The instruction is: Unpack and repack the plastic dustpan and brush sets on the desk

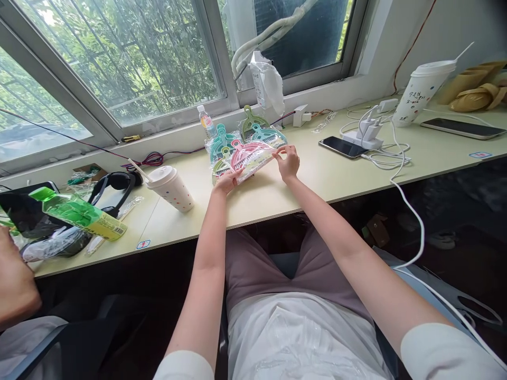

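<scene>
pink wrapped dustpan (246, 153) between both hands (288, 162), a grip at each end

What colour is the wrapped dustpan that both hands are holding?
The dustpan is pink, shown best in the head view.

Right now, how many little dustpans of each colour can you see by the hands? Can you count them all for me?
Pink dustpan: 1
Teal dustpans: 2
Green dustpans: 2
Total: 5 that I can see
</scene>
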{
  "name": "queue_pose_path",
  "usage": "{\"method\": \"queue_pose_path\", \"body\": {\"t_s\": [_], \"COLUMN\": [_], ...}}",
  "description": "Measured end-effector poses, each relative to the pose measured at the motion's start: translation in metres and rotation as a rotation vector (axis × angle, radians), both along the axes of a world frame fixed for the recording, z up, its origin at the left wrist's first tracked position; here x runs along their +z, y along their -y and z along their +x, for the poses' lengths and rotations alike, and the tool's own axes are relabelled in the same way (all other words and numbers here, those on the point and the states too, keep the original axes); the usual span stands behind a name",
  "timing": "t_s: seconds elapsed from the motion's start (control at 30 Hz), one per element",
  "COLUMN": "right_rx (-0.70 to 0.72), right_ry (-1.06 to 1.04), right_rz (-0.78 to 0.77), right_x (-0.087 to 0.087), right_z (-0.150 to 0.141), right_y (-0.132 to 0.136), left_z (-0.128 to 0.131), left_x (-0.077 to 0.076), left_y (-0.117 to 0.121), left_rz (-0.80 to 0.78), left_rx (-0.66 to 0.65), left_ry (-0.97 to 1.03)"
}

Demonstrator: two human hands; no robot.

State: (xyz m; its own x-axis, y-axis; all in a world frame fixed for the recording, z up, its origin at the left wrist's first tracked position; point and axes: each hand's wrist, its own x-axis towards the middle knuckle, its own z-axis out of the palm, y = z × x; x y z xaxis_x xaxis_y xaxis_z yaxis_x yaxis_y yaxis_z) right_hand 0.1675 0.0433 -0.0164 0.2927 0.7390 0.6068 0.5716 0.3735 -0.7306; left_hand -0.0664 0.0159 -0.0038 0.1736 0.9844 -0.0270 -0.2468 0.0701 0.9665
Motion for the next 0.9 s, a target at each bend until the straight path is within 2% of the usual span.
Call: {"method": "queue_pose_path", "body": {"t_s": [0.1,0.27,0.4,0.47,0.57,0.73,0.8,0.9], "right_rx": [-0.007,-0.030,0.017,0.058,0.158,0.411,0.423,0.331], "right_ry": [0.017,0.035,-0.024,-0.067,-0.174,-0.474,-0.568,-0.654], "right_rz": [-0.008,-0.015,-0.079,-0.064,-0.036,-0.291,-0.327,-0.323], "right_x": [0.000,-0.003,-0.006,-0.006,-0.006,-0.005,-0.005,-0.006], "right_z": [0.000,0.000,0.002,0.003,0.002,-0.002,-0.002,0.000], "right_y": [0.000,-0.004,-0.008,-0.008,-0.006,-0.009,-0.012,-0.016], "left_z": [0.003,0.006,0.008,0.009,0.008,0.002,0.002,0.008], "left_x": [0.002,-0.002,-0.004,-0.002,0.001,0.004,0.004,0.006], "left_y": [0.002,-0.001,-0.001,0.000,0.002,0.002,0.003,0.007], "left_rz": [0.020,0.053,0.155,0.198,0.204,0.144,0.129,0.146], "left_rx": [-0.041,-0.034,-0.007,0.016,0.009,-0.011,-0.027,-0.073], "left_ry": [-0.075,-0.209,-0.247,-0.235,-0.205,-0.180,-0.159,-0.087]}}
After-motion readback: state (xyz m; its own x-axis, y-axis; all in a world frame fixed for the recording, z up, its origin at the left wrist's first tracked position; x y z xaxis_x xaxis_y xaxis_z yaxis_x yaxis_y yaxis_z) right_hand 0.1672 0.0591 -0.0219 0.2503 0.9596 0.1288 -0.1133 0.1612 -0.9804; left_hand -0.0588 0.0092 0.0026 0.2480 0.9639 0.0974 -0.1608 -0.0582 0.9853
